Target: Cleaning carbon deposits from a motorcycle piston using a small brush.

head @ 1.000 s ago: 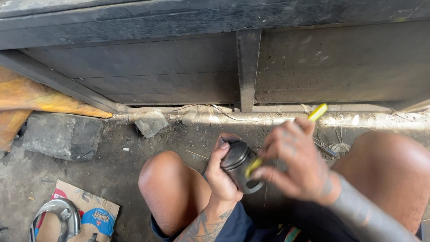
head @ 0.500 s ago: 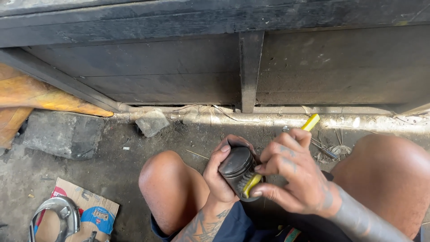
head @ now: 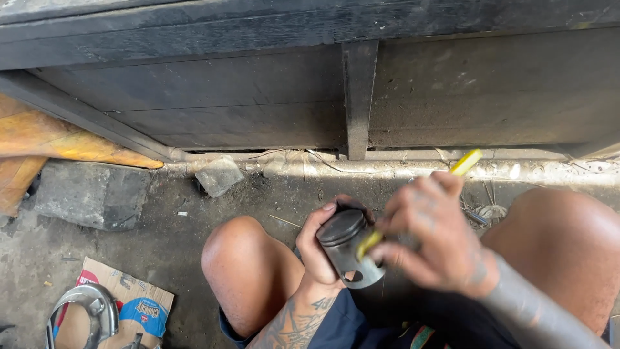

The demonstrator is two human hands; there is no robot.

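— Piston [head: 347, 249], dark grey metal with a hole in its skirt: where is it?
— Centre of view, between the bare knees. Left hand [head: 320, 249] has its fingers wrapped tight around it, crown tilted toward eleven o'clock.
— And the other hand?
— Right hand [head: 433, 242], at three o'clock of the piston, pinches a yellow-handled tool [head: 466, 161], its tip touching the side.
— Farther out?
— Cardboard piece [head: 139, 304] at eight o'clock, concrete block [head: 90, 194] at ten.

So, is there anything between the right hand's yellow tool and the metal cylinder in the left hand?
Nothing visible. The left hand grips the metal cylinder; the right hand holds the yellow tool, whose lower end lies against the cylinder's side.
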